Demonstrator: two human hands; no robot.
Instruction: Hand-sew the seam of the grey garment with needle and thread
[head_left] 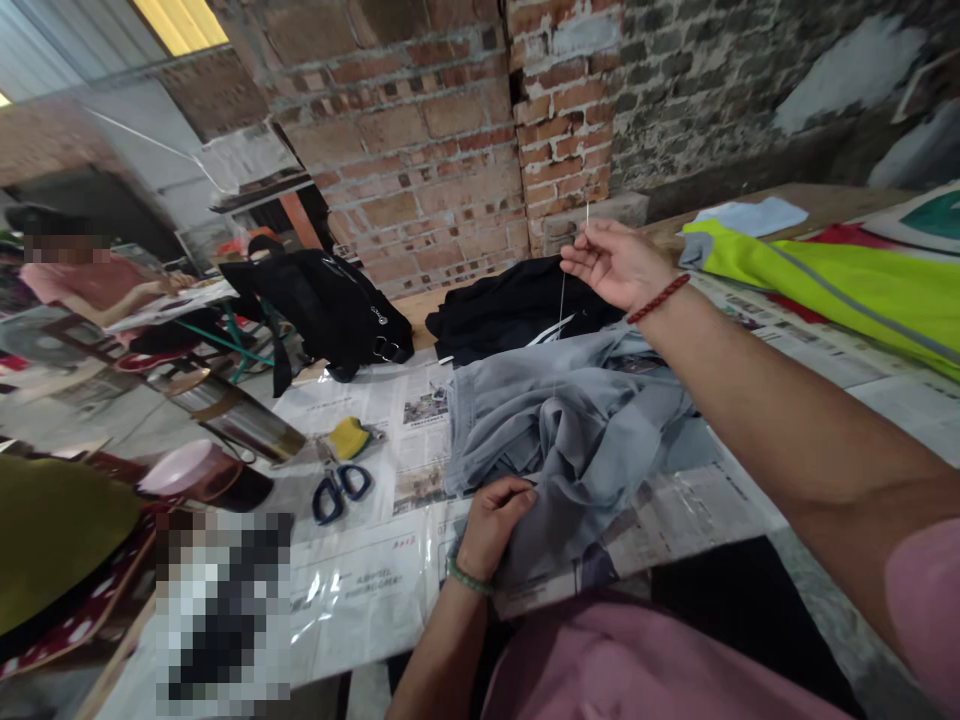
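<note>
My right hand (616,262) is raised above the table, its fingertips pinched on a thin sewing needle (588,214) that points upward. A fine pale thread (562,305) runs from beneath this hand down to a crumpled grey garment (570,410). The garment lies in loose folds on the table in front of me. At its near left edge, my left hand (496,522) is closed on the grey cloth, thumb against the curled fingers. Where the thread enters the cloth is too fine to make out.
Newspaper under clear plastic covers the table (360,600). To the left are dark-handled scissors (341,490), a yellow object (349,438), a steel flask (236,412) and a pink-lidded jar (180,468). Behind lie a black bag (330,305) and black clothing (487,305); a neon garment (855,285) lies right.
</note>
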